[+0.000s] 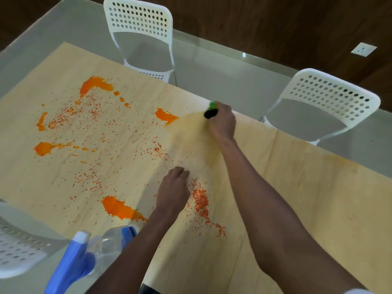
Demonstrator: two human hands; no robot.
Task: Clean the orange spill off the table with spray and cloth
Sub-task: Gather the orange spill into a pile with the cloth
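Orange blotches (95, 85) and fine orange specks are spread over the pale wooden sheet (307, 187) that covers the glass table. My right hand (221, 120) grips a green and black scrubbing tool (211, 110) at the sheet's far edge, beside an orange blotch (165, 116). A wiped, damp-looking patch lies below that hand. My left hand (174, 189) rests on the sheet with its fingers pressed down, next to a dense strip of orange crumbs (201, 202). A blue and clear spray bottle (84, 251) lies at the near left edge. No cloth is visible.
Two white perforated chairs (140, 35) (326, 102) stand at the far side of the glass table (212, 64). A third white chair (19, 247) is at the near left. A wall socket (363, 49) sits on the dark wooden floor.
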